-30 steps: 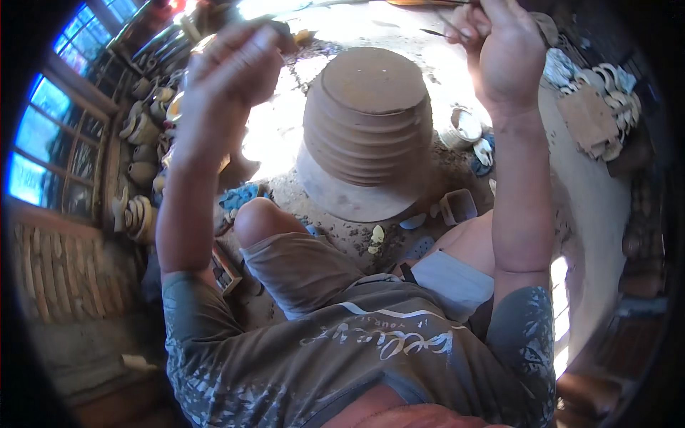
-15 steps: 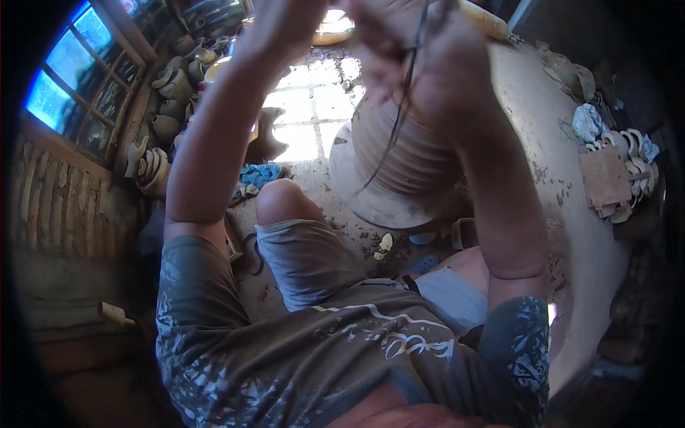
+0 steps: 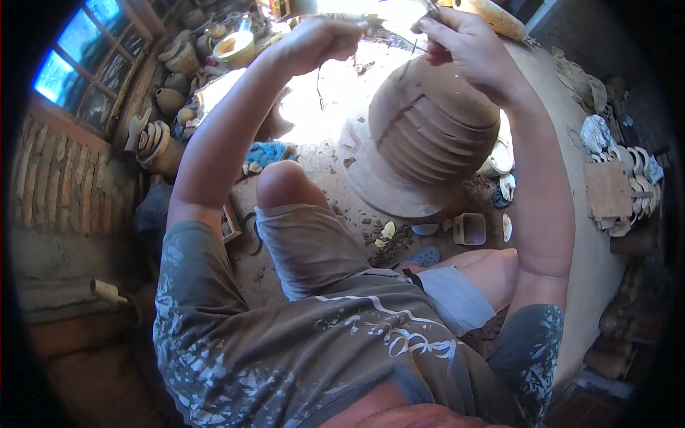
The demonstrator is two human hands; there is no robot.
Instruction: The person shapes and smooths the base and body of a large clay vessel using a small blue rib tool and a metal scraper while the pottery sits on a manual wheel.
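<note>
The ribbed clay pot (image 3: 435, 135) stands at upper centre-right of the frame, on a round slab (image 3: 399, 200). The thin dark strand (image 3: 320, 93) hanging below the left hand (image 3: 325, 43), near top centre, could score the clay if slack handling let it swing across. Left fingers curl in, blurred; I cannot tell how tightly. The right hand (image 3: 464, 51) has fingers pinched together on a slender dark piece (image 3: 431, 9).

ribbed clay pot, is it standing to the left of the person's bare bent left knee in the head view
No, the ribbed clay pot stands to the right of the bare left knee in this picture.
</note>
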